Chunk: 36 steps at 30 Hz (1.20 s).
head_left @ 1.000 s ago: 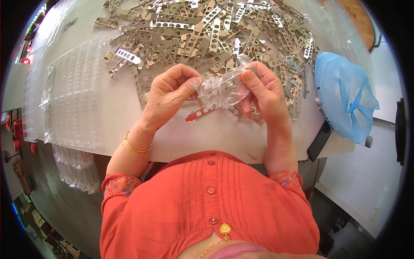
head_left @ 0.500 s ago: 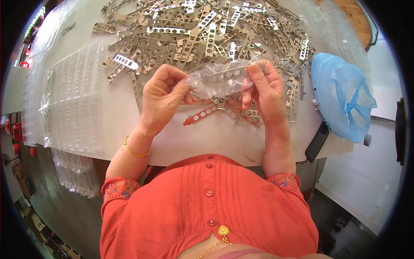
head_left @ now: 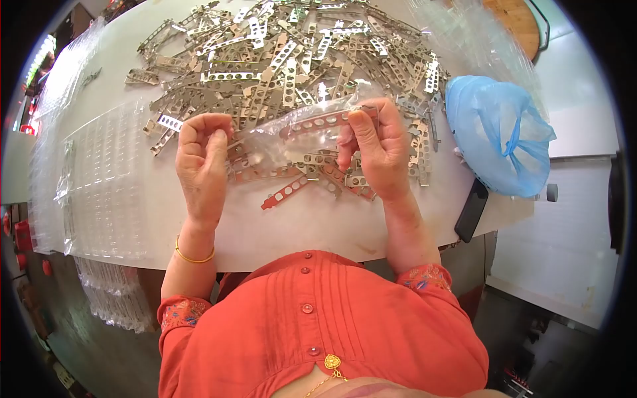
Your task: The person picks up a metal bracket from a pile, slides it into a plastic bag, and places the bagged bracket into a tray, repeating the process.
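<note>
A clear plastic bag [head_left: 275,142] stretches between my two hands above the near edge of the metal pile. My right hand [head_left: 377,149] pinches its right end, together with the end of a perforated metal bracket [head_left: 318,123] that lies in or behind the film; which one is hard to tell. My left hand [head_left: 204,162] is closed, thumb against the fingers, at the bag's left end. Behind and below the bag spreads a large heap of perforated metal brackets [head_left: 290,79]. One reddish-looking bracket [head_left: 285,192] lies at the heap's near edge.
Sheets of clear plastic pockets [head_left: 106,179] cover the table's left side, with more hanging below its edge. On the right sit a tied blue plastic bag [head_left: 497,132] and a black phone [head_left: 472,211]. More clear plastic [head_left: 491,50] lies at the far right.
My left hand has moved left, away from my right hand. The clear bag, bunched up before, is now drawn out longer and flatter. The whole view has shifted slightly.
</note>
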Motion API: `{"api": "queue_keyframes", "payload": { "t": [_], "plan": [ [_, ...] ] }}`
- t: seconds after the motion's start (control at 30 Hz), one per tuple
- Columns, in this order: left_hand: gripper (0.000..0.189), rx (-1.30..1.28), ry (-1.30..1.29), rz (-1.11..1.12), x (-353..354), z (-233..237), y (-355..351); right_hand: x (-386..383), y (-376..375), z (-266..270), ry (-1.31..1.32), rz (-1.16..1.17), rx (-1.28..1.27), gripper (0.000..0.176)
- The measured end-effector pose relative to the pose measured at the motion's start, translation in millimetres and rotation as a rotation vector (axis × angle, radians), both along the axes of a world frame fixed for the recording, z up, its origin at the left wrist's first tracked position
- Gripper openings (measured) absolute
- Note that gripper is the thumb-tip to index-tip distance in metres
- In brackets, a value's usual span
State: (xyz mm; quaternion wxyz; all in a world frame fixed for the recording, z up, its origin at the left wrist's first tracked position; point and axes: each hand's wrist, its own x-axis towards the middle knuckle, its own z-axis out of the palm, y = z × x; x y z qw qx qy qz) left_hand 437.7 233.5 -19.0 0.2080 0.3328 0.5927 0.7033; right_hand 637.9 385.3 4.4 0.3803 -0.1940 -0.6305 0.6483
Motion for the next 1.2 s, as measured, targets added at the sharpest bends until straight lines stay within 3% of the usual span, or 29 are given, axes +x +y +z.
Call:
{"api": "queue_keyframes", "payload": {
  "t": [0.03, 0.13, 0.23, 0.27, 0.33, 0.5, 0.77, 1.03, 1.2],
  "plan": [
    [0.018, 0.003, 0.002, 0.012, 2, 4, -2, 0, -2, 1, 0.002, 0.012, 0.003, 0.015],
    [0.024, -0.128, 0.626, -0.036, 13, 25, -5, -1, -12, 3, -0.025, 0.087, 0.017, 0.015],
    [0.023, -0.15, 0.788, -0.132, 31, 41, -10, -2, -25, 10, -0.058, 0.146, 0.035, 0.012],
    [0.023, -0.161, 0.794, -0.105, 32, 41, -11, -3, -28, 11, -0.067, 0.15, 0.079, 0.01],
    [0.02, -0.125, 0.823, -0.26, 28, 36, -18, -3, -34, 14, -0.111, 0.186, 0.163, 0.008],
    [0.015, -0.147, 0.612, -0.308, 30, 40, -38, -6, -55, 19, -0.109, 0.283, -0.048, 0.009],
    [0.014, -0.177, 0.38, -0.389, 22, 40, -73, -4, -71, 8, -0.267, 0.504, -0.095, 0.012],
    [0.015, -0.309, 0.311, 0.158, -50, 49, -135, 5, -86, -7, -0.452, 0.532, 0.048, 0.008],
    [0.015, -0.537, 0.558, 0.614, -134, 39, -200, 17, -89, -16, -0.571, 0.531, 0.226, 0.005]
  ]
}}
